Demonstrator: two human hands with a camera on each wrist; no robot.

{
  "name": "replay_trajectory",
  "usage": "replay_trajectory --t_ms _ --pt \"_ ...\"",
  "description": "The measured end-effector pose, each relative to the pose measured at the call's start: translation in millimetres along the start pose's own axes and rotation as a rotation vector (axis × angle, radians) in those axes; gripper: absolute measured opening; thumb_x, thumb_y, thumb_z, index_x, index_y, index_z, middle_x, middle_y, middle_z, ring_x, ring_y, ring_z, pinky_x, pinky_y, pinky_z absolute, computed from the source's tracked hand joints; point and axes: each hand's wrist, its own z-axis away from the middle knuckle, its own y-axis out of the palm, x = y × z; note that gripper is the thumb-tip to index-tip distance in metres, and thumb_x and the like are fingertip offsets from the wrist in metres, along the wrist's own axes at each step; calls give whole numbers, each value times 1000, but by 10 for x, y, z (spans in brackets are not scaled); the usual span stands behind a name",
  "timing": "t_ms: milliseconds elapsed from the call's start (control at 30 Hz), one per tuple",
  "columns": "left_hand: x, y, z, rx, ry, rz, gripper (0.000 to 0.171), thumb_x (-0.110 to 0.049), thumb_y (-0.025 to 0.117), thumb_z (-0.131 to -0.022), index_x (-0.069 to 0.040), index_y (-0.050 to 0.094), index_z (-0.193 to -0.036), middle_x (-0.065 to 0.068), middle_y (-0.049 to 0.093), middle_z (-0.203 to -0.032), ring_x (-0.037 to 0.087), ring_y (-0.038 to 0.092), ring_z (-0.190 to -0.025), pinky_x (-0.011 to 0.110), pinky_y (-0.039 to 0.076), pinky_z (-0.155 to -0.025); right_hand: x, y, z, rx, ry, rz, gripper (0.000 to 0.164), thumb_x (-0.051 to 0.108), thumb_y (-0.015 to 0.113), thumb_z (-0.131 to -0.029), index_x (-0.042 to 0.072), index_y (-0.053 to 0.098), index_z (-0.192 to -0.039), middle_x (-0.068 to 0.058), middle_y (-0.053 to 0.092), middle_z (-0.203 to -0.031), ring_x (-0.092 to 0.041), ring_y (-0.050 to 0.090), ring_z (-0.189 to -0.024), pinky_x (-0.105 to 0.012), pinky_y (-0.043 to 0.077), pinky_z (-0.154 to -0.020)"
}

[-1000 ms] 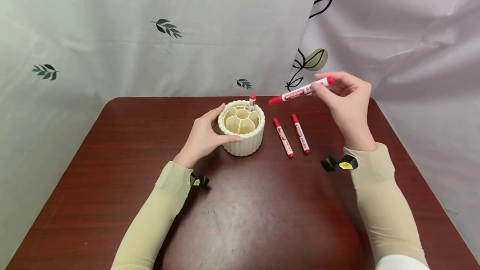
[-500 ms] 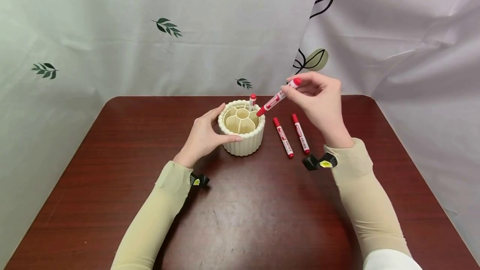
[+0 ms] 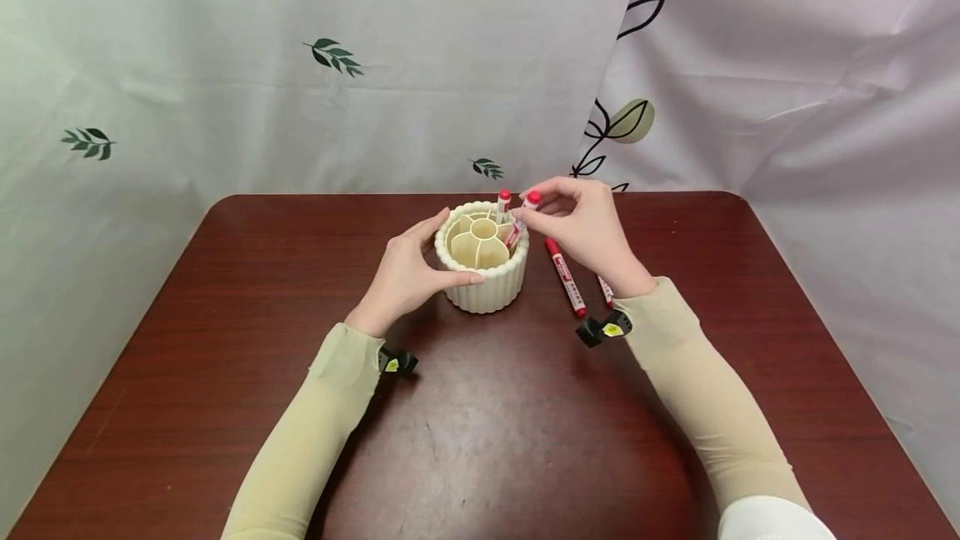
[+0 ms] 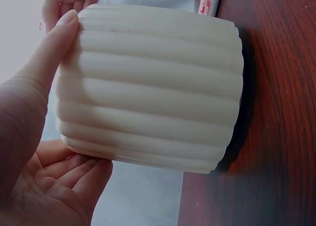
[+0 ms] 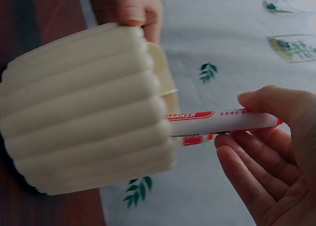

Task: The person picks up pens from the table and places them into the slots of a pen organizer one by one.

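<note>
A cream ribbed pen holder [image 3: 486, 294] with petal-shaped compartments stands on the table. My left hand [image 3: 405, 273] grips it from the left, thumb along the front and fingers behind, as the left wrist view also shows. With thumb and fingers my right hand [image 3: 581, 223] pinches a red-and-white whiteboard marker [image 5: 237, 121] near its upper end. The marker's lower end is inside a right-hand compartment, and it leans to the right. Another marker [image 3: 503, 205] stands in a compartment at the back, just left of the held one.
Two more red markers lie on the dark wooden table [image 3: 465, 440] right of the holder: a nearer marker [image 3: 566, 280] and a farther marker [image 3: 605, 292], partly hidden by the right hand and wrist. A pale curtain [image 3: 420, 65] hangs behind the table.
My right hand has moved left and down with its marker, from above the loose markers to the holder, and the marker's tip has gone inside. The left hand has stayed put.
</note>
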Motion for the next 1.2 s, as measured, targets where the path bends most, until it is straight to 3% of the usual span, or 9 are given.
replay_trajectory --t_ms 267,567,967,1200 --pt "12 2 0 3 1 21 108 -45 97 -66 -7 46 -153 3 47 -153 12 53 -131 29 47 -104 -89 58 -4 93 1 55 21 19 88 -82 9 78 -98 -2 74 -86 -16 69 -74 -30 59 -70" --pt "4 3 -3 10 -4 23 109 -45 97 -65 -7 45 -153 2 47 -153 12 53 -131 28 47 -104 -148 74 4 117 -19 75 22 17 88 -82 8 78 -100 0 74 -87 -13 69 -74 -29 59 -70" --pt "9 0 -15 -3 10 -14 109 -47 96 -65 -7 47 -152 5 48 -153 13 53 -131 30 47 -104 -106 22 32 111 -15 31 26 19 90 -81 9 79 -102 -1 75 -89 -14 70 -78 -29 59 -74" --pt "2 -9 2 -4 -3 -77 111 -57 93 -64 -9 47 -153 4 48 -153 11 50 -133 31 46 -105 -138 -141 114 62 64 7 30 21 90 -80 12 78 -105 -4 75 -98 -18 73 -84 -28 59 -77"
